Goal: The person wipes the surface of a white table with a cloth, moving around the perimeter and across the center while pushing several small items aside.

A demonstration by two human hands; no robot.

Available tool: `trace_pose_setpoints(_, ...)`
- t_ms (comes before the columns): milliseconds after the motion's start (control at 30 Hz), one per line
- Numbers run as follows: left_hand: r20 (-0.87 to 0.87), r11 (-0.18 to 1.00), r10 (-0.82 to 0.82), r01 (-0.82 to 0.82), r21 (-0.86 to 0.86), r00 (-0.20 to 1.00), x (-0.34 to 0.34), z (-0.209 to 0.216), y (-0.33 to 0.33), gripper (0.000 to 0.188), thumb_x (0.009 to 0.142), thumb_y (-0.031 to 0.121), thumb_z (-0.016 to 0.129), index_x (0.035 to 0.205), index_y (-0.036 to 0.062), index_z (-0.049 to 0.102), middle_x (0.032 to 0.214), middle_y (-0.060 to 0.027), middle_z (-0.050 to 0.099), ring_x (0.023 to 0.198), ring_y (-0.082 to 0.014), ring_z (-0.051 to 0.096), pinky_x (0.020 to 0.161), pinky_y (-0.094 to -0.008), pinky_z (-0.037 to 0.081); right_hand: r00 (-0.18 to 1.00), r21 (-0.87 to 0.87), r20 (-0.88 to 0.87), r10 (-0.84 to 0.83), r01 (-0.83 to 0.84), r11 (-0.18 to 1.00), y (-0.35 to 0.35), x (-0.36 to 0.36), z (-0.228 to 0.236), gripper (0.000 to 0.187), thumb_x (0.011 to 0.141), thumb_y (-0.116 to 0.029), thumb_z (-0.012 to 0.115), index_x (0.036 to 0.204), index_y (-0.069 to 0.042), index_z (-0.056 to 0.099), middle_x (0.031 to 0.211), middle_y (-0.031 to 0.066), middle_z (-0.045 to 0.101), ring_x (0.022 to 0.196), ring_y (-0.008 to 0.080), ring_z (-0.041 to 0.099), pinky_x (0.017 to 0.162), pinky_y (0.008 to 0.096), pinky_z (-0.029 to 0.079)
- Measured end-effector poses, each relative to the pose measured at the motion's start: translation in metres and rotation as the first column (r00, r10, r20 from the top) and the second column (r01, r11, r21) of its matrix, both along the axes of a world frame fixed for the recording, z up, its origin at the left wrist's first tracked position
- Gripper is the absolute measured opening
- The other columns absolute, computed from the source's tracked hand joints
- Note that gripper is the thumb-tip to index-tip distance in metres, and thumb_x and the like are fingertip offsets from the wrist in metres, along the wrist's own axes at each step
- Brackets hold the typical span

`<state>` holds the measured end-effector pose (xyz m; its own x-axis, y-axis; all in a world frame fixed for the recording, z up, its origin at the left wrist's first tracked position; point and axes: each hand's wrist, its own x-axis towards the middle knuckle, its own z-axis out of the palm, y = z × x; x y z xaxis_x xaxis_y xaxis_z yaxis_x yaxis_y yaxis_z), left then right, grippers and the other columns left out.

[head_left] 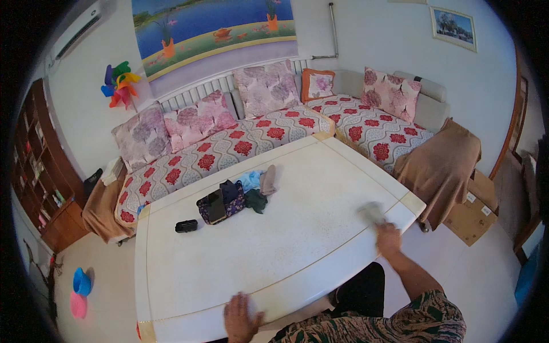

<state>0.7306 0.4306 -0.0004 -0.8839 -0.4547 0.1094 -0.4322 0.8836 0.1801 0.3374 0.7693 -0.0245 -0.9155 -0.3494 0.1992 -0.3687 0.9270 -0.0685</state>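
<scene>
My right hand (389, 240) is closed around a pale grey-green flat thing (372, 212), smeared by motion, so its exact kind is unclear. It is low over or on the right part of a white table (229, 268) with gold-lined edges. Fine brownish specks lie scattered across the tabletop's middle. My left hand (241, 317) rests on the near edge of the table, fingers spread and holding nothing.
Toward the table's far left sit a dark patterned bag (233, 207), a phone (217, 206), a small black case (186, 226) and crumpled cloths (255, 201). A corner sofa (240, 143) borders the far side. A cardboard box (472, 214) and two basins (82, 281) stand on the floor.
</scene>
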Motion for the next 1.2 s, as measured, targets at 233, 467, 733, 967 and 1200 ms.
trace_pose_setpoints(233,-0.268,0.884,0.439,-0.465,-0.04,0.858,0.061,-0.048,-0.085,0.068,0.082,0.026,0.069,0.134,-0.0069,0.042,0.14,-0.0275,0.042,0.13,-0.0438,0.038,0.109,-0.0504,0.031,0.987,0.123,0.083,-0.134,0.124,0.985,-0.042,0.02,0.013,0.059,0.074,-0.017,0.066,0.132,-0.015,0.053,0.142,0.0201,0.041,0.102,0.0357,0.051,0.081,0.0487,0.045)
trace_pose_setpoints(467,-0.339,0.816,0.554,-0.576,0.041,0.761,0.071,-0.036,-0.089,0.057,0.085,0.02,0.063,0.133,-0.0068,0.046,0.139,-0.025,0.045,0.131,-0.0405,0.039,0.11,-0.0488,0.029,0.575,-0.026,0.125,0.809,-0.813,0.582,-0.193,0.208,0.012,0.056,0.081,-0.02,0.063,0.135,-0.013,0.05,0.133,0.0249,0.044,0.106,0.0396,0.05,0.084,0.0507,0.045)
trace_pose_setpoints(733,-0.499,0.84,0.511,-0.529,0.117,0.7,0.074,-0.05,-0.102,0.032,0.087,0.003,0.051,0.116,-0.008,0.057,0.127,-0.0276,0.053,0.121,-0.0424,0.048,0.103,-0.0472,0.038,-0.031,-0.209,-0.047,0.998,-0.977,-0.04,-0.28,0.305,-0.017,0.051,0.09,-0.028,0.053,0.139,-0.017,0.047,0.148,0.0162,0.033,0.118,0.039,0.044,0.094,0.0493,0.04)
trace_pose_setpoints(967,-0.462,0.81,0.508,-0.586,-0.03,0.727,0.169,-0.03,-0.131,0.036,0.084,0.005,0.055,0.118,-0.0082,0.059,0.124,-0.0277,0.056,0.119,-0.042,0.051,0.104,-0.0472,0.039,0.26,-0.216,0.097,0.961,-0.937,0.275,-0.212,0.225,0.004,0.055,0.083,-0.013,0.054,0.135,-0.032,0.051,0.14,0.0062,0.045,0.113,0.0315,0.048,0.092,0.0464,0.042)
trace_pose_setpoints(1200,-0.555,0.769,0.555,-0.637,0.059,0.619,0.144,-0.044,-0.139,0.027,0.084,0.003,0.054,0.109,-0.0049,0.062,0.119,-0.0252,0.059,0.113,-0.0414,0.055,0.099,-0.048,0.043,0.995,-0.113,-0.088,0.037,-0.047,0.992,-0.042,0.007,-0.008,0.048,0.076,-0.014,0.063,0.124,-0.019,0.06,0.126,0.0187,0.055,0.123,0.0372,0.047,0.094,0.0501,0.042)
